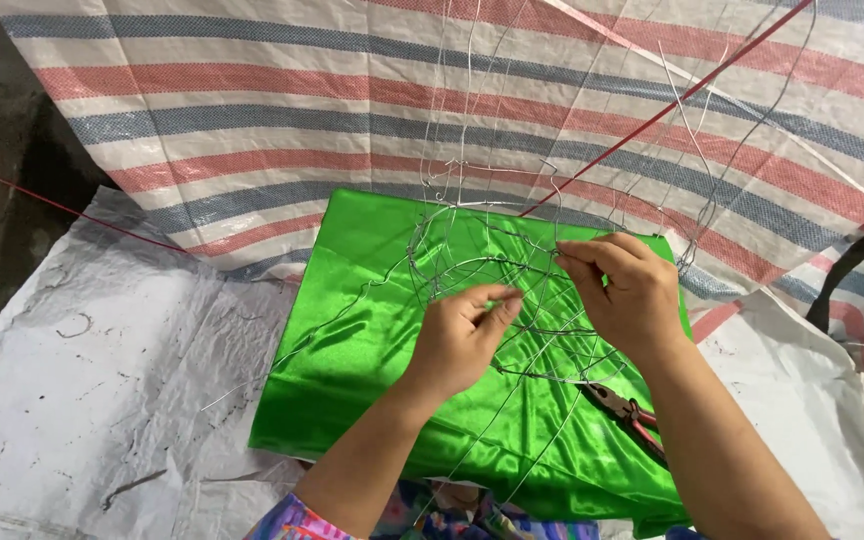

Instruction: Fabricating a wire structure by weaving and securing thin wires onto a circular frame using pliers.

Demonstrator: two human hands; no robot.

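Both forearms reach over the green satin cloth (372,340), left hand (462,335) and right hand (627,290) pinched on the wire frame (492,265), apparently mid-twist; red-handled pliers (632,415) lie on the cloth.

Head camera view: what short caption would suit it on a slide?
Left hand and right hand pinch a thin silver wire frame above shiny green satin cloth, red-handled pliers alongside.
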